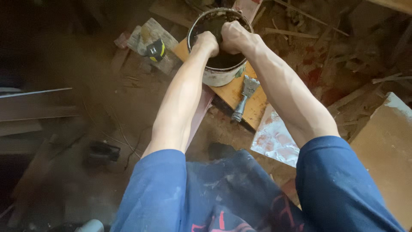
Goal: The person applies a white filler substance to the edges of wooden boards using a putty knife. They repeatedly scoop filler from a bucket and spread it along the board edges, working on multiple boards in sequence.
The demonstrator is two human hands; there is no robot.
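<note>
— Wooden scraps and sawdust cover the floor (pixel 107 99) everywhere, yes? What is the surface under the work?

— An orange-brown board (pixel 240 92) lies on the dirty floor, and a round metal bucket (pixel 221 73), stained and holding a dark mass, stands on its far end. A putty knife (pixel 243 96) lies on the same board, just beside the bucket.

— And the hands?

— Both are inside the bucket's mouth. The left hand (pixel 207 43) and the right hand (pixel 233 36) are curled into fists, pressed close together. The fingers are closed, but what they grip is hidden in the dark mass, so one cannot tell.

— What else is in the room?

— A tape measure (pixel 155 50), black and yellow, rests on a grey piece to the left. Pale panels (pixel 274 137) lie at the right, near the person's blue sleeves. The left side is dark, with planks (pixel 34 111) on the ground.
</note>
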